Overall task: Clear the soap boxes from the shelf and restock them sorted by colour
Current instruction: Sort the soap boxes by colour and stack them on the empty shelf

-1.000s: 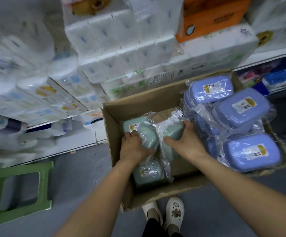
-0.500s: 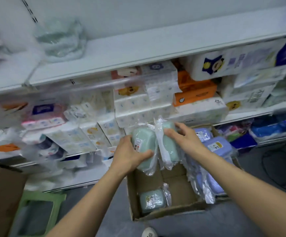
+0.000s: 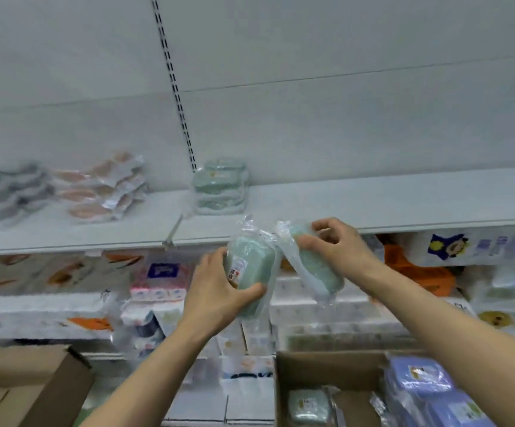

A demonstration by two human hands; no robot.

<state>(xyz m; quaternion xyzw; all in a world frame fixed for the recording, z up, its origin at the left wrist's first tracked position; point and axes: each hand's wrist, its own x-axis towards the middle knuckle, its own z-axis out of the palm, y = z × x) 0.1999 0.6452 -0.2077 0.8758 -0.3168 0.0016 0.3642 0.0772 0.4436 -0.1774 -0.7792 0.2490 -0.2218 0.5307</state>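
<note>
At frame centre, my left hand (image 3: pixel 219 291) curls around one wrapped green soap box (image 3: pixel 250 272); my right hand (image 3: pixel 336 245) pinches another (image 3: pixel 317 269), both just below the white shelf (image 3: pixel 373 204) edge.

Pale back wall (image 3: pixel 311 57), slotted upright (image 3: pixel 173 84), white shelving (image 3: pixel 404 198)

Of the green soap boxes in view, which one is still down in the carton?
The green soap box lying alone on the carton floor, beside the blue ones. The others are up: one in each hand, and a stack on the shelf.
</note>
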